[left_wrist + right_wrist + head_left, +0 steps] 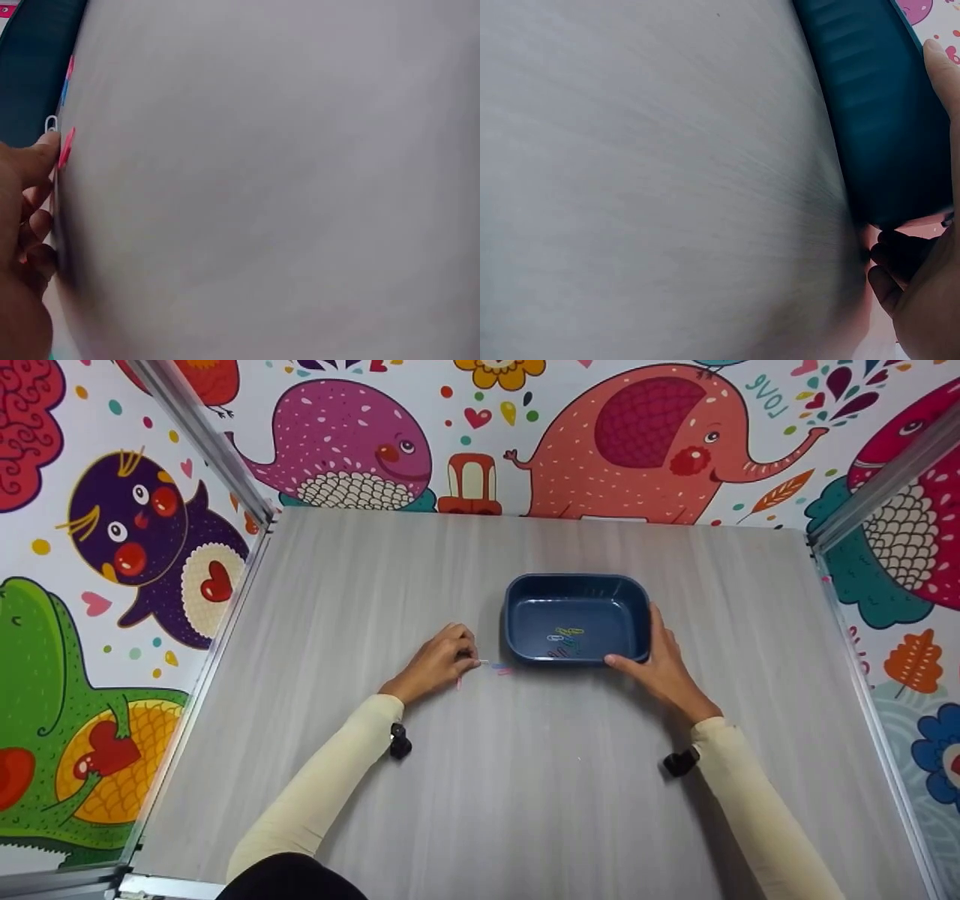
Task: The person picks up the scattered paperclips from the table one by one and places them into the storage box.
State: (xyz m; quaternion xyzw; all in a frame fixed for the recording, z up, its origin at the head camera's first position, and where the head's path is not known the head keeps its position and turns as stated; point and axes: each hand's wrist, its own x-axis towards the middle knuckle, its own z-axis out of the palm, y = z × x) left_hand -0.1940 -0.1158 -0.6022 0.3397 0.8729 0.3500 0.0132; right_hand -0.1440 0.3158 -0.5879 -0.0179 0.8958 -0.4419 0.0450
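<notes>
A dark blue plastic tray (634,611) stands at the middle of the grey table, with several coloured paper clips (568,637) inside it. My right hand (664,667) grips its front right corner, and its wall (877,112) fills the right wrist view beside my thumb (941,64). My left hand (442,660) rests on the table just left of the tray with its fingers curled. Its fingertips (41,154) pinch a pink paper clip (66,148). A white clip (51,124) and other loose clips (501,668) lie between that hand and the tray (30,67).
The grey table (525,780) is walled by cartoon-animal panels, with metal frame posts at the left (202,435) and right (877,480). Bare tabletop stretches in front of the hands and behind the tray.
</notes>
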